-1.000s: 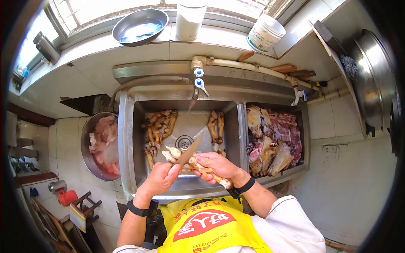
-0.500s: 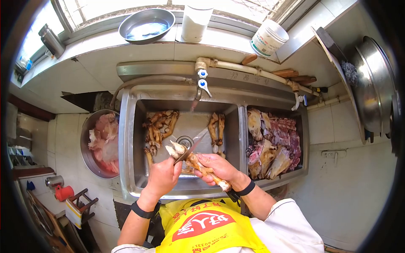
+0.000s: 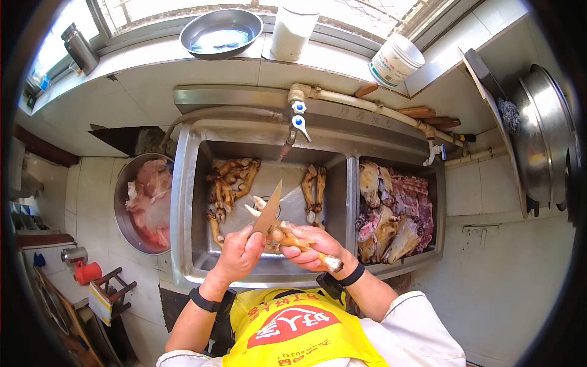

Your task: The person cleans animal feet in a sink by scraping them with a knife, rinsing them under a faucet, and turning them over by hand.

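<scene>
My left hand [image 3: 241, 254] is closed round the handle of a knife [image 3: 269, 209], its blade pointing up and away over the sink. In my right hand [image 3: 315, 246] is an animal foot [image 3: 328, 262], brown-skinned, with a pale cut bone end towards me. The blade lies across the foot's far part, hiding some of it, while its pale hoof tips show beyond. Both hands are above the near side of the left sink basin [image 3: 287, 156]. More feet [image 3: 229, 183] are heaped at the left of that basin, and a few [image 3: 314, 188] lie along its right.
The right basin holds skinned-looking heads and meat [image 3: 397, 208]. A metal bowl of pale pink meat [image 3: 147, 202] stands left of the sink. A tap [image 3: 295, 125] hangs over the left basin. A water-filled pan [image 3: 221, 33] and white tubs [image 3: 396, 60] line the sill.
The knife has turned so its broad side shows and its tip points more steeply away from me. My hands stay close together round the foot; the view has shifted slightly.
</scene>
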Tool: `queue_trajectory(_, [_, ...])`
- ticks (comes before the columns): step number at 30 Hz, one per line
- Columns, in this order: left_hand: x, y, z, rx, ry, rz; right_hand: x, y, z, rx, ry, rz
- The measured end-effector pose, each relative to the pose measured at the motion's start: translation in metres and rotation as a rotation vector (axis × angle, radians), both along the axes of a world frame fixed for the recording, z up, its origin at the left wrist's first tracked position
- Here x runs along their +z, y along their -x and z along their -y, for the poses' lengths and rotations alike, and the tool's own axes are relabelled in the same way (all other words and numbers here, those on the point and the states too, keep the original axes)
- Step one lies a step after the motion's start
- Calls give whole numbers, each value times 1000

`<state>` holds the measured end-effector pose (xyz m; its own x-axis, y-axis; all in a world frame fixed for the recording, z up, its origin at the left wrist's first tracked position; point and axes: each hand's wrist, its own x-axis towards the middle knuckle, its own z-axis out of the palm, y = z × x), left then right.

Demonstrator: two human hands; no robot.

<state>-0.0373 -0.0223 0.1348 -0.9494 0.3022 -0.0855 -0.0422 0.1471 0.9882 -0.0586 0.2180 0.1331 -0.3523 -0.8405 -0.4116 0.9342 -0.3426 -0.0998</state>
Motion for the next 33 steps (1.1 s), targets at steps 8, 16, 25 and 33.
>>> queue_trajectory(8, [6, 0, -2, 84, 515, -287, 19, -1, 5, 25, -196, -169])
queue_trajectory(16, [-7, -10, -1, -57, 135, 173, 15, -9, 2, 81, -323, -193])
queue_trajectory(25, [2, -8, 2, 42, -115, 178, 8, -7, 3, -40, 39, 83])
queue_trajectory(33, [-11, -12, -8, 132, 401, -321, 19, -13, 8, 10, -215, -113])
